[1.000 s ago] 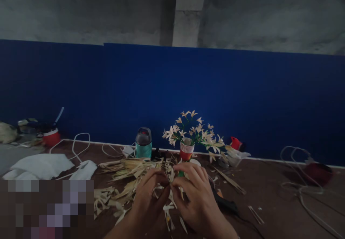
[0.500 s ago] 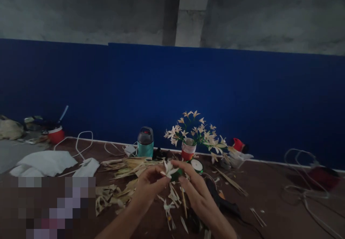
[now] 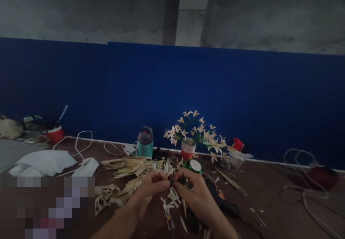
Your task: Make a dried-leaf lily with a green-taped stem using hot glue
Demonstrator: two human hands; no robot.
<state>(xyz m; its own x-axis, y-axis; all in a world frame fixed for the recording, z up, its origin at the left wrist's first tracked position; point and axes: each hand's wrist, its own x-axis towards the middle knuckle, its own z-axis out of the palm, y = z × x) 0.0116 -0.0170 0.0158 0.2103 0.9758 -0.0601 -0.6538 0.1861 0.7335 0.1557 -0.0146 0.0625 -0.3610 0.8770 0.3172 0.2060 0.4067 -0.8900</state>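
Pale, papery petals made a narrow, pointed spray on the flower [image 3: 167,170] I watched from afar, up off the counter [image 3: 275,196]. The left hand [image 3: 148,188] pinched it low between thumb and forefinger; the right hand [image 3: 194,190] curled close beside, though I could not tell whether its bent fingertips gripped anything. Dry, fibrous husks [image 3: 126,165] lay left of both in creased, ragged strips. Behind stood a smooth red-and-white cup [image 3: 188,153], slender-petalled blossoms [image 3: 214,144] fanning around its rim, a round, green-edged reel [image 3: 196,165] near it.
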